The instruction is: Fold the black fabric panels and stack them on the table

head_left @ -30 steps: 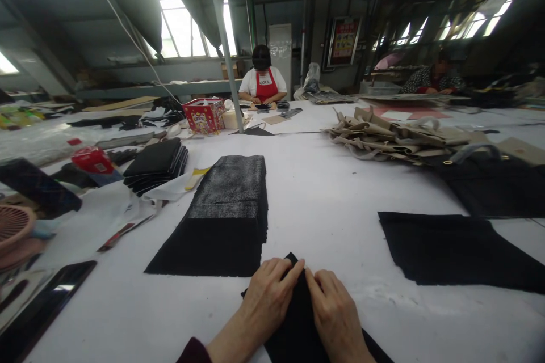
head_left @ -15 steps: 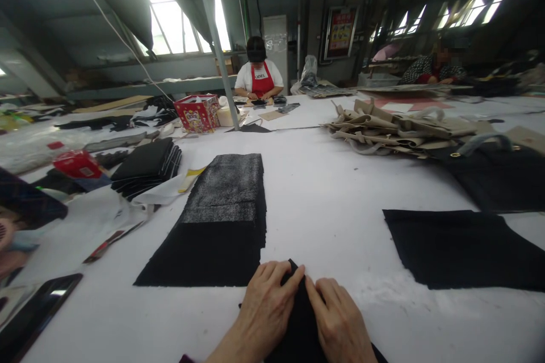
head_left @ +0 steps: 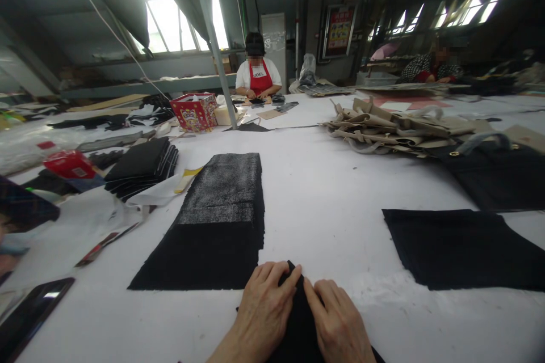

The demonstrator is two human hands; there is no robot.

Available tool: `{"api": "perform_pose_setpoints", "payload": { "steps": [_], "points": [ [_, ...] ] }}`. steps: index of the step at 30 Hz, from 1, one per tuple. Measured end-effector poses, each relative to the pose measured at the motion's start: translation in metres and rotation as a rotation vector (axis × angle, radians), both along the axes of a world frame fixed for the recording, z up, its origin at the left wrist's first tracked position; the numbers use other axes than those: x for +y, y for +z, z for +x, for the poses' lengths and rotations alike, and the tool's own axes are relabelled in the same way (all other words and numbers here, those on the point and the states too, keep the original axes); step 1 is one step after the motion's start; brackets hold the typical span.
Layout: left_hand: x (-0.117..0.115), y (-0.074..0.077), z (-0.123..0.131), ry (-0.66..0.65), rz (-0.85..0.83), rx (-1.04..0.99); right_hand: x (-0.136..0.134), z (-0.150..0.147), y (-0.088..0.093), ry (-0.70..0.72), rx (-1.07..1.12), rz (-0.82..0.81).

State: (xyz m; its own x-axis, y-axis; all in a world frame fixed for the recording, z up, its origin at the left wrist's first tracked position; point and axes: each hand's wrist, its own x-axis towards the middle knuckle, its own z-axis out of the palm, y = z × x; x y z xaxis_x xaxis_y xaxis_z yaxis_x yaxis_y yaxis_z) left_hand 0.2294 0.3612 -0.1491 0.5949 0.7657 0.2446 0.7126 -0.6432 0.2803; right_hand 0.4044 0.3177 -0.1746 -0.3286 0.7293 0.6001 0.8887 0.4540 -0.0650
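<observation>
At the front edge of the table, a piece of black fabric (head_left: 299, 329) lies between my hands, its narrow tip pointing away from me. My left hand (head_left: 264, 307) is closed on its left side, with thumb and fingers gathered near the tip. My right hand (head_left: 338, 317) presses its fingertips along the right edge, also closed on the cloth. Both hands cover much of the piece, and its lower end runs out of view. Just beyond my left hand lies a stack of black fabric pieces (head_left: 198, 255), with a speckled grey upper part.
More black fabric (head_left: 460, 249) lies at right, near a black panel with a handle (head_left: 498, 176) and a heap of beige pieces (head_left: 395, 127). At left are a phone (head_left: 34, 317), folded black cloth (head_left: 142, 167) and a red packet (head_left: 72, 167). A co-worker (head_left: 259, 76) sits opposite.
The view has shifted slightly, moving things at left a little further left. My hands keep nearly the same hold on the black fabric.
</observation>
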Motion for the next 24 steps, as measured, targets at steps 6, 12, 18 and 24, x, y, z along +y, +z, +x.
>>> {"api": "perform_pose_setpoints", "payload": {
  "steps": [6, 12, 18, 24],
  "points": [
    [0.0, 0.0, -0.001, 0.012, 0.006, -0.002, 0.001, 0.0, 0.001, 0.001, 0.003, 0.009],
    [-0.002, 0.003, 0.001, 0.035, 0.006, 0.009, 0.001, 0.0, 0.001, -0.004, 0.012, 0.011],
    [0.004, 0.008, -0.003, 0.122, 0.084, 0.056, 0.0, -0.001, -0.001, -0.024, 0.013, 0.004],
    [-0.001, 0.016, -0.002, -0.006, 0.167, 0.004, -0.002, -0.004, 0.001, -0.042, 0.019, -0.038]
  ]
}}
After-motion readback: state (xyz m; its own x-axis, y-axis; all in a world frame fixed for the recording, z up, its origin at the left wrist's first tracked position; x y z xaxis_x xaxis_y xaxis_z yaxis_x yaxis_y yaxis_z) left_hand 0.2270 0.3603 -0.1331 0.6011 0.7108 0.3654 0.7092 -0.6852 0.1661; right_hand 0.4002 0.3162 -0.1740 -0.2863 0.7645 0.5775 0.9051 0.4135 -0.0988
